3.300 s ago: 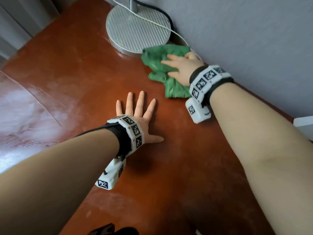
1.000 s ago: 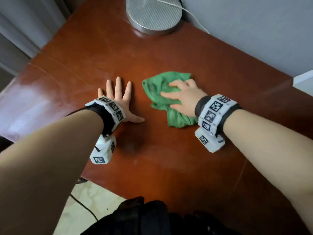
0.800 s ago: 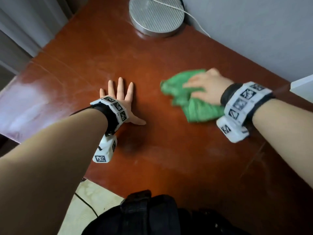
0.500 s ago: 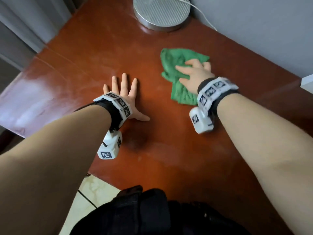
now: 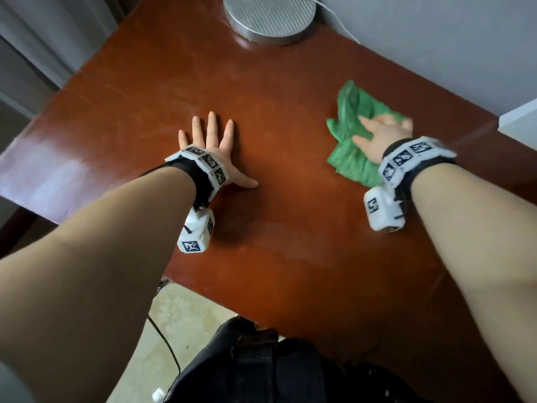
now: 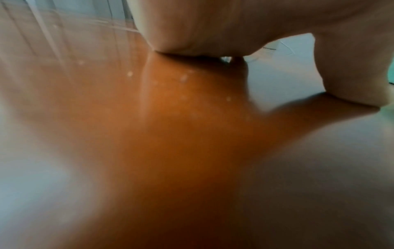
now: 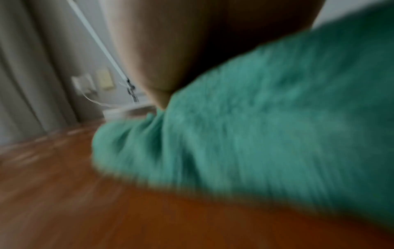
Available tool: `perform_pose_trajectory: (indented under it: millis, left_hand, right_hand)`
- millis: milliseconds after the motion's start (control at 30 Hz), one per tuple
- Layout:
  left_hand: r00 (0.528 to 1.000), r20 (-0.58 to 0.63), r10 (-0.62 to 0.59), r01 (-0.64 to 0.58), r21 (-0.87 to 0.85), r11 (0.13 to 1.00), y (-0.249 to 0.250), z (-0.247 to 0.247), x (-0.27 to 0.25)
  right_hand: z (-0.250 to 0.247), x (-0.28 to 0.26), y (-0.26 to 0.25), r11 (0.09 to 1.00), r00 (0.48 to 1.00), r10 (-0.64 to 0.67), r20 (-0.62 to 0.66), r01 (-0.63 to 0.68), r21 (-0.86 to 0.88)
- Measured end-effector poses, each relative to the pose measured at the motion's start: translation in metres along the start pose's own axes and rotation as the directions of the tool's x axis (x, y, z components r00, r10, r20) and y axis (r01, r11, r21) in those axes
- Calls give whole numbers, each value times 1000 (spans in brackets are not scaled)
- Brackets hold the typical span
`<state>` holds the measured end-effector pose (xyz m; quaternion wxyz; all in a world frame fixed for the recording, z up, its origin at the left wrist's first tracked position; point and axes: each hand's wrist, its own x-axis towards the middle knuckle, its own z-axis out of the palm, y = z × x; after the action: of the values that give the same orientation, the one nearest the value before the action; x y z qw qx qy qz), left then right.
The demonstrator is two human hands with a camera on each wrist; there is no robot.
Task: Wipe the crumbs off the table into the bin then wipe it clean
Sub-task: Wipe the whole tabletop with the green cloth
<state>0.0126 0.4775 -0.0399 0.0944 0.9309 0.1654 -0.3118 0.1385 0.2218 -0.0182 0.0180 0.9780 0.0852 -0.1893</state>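
A crumpled green cloth [image 5: 350, 132] lies on the reddish-brown wooden table [image 5: 276, 228], over at the right near the grey wall. My right hand [image 5: 380, 135] presses flat on the cloth with straight fingers, blurred by motion. In the right wrist view the cloth [image 7: 277, 126] fills the frame under the palm. My left hand [image 5: 213, 144] lies flat on the table's middle, fingers spread, holding nothing. In the left wrist view a few pale specks [image 6: 183, 78] dot the table close to the palm. No bin is in view.
A round ribbed metal lamp base [image 5: 270, 16] stands at the table's far edge with a white cable [image 5: 337, 17] running to the wall. A white object [image 5: 520, 120] sits at the far right. The table's near-left edge drops to a pale floor [image 5: 180, 321] with a black cable.
My right hand has swept the cloth from beside my left hand out to the right, toward the wall. The left hand has stayed flat in place.
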Motion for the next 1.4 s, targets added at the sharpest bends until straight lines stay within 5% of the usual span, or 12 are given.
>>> perform_pose_trajectory:
  millis: [67, 133, 333, 400, 500, 600, 700, 833, 933, 1100, 1267, 1400]
  left_hand:
    - [1000, -22, 8, -8, -8, 1000, -1, 2, -3]
    - [998, -54, 14, -14, -6, 1000, 0, 5, -7]
    - [987, -136, 89, -87, 17, 996, 19, 32, -33]
    - [981, -142, 136, -134, 18, 991, 39, 42, -44]
    - [969, -126, 212, -209, 37, 977, 77, 55, -60]
    - [957, -109, 268, -265, 41, 963, 119, 66, -66]
    - [962, -62, 266, -262, 62, 963, 147, 74, -70]
    - [971, 1, 240, -238, 155, 959, 157, 76, -71]
    - [973, 32, 229, -232, 156, 960, 156, 74, -71]
    - [977, 51, 209, -215, 158, 964, 159, 76, -68]
    - [979, 78, 188, -198, 163, 966, 160, 75, -65]
    - [979, 69, 191, -201, 169, 965, 160, 75, -65]
  right_hand:
    - [21, -11, -8, 997, 999, 39, 7, -39, 72]
    - [32, -41, -13, 990, 992, -123, 22, 121, 70]
    - [44, -129, 18, 879, 841, -463, 279, 477, 21]
    - [30, -121, 36, 903, 858, -419, 298, 426, 45]
    - [19, -90, 68, 982, 983, -177, 39, 174, 72]
    - [35, -76, 89, 987, 995, 89, -37, -83, 138]
    - [53, -103, 91, 986, 998, -63, -3, 62, 153]
    - [60, -164, 118, 942, 920, -334, 203, 321, 96]
    - [53, -165, 130, 945, 906, -327, 268, 310, 103]
    - [50, -102, 120, 979, 992, -126, -7, 125, 162]
    - [30, -36, 104, 996, 1000, -19, -22, 21, 85]
    - [38, -52, 91, 978, 981, -193, -3, 193, 78]
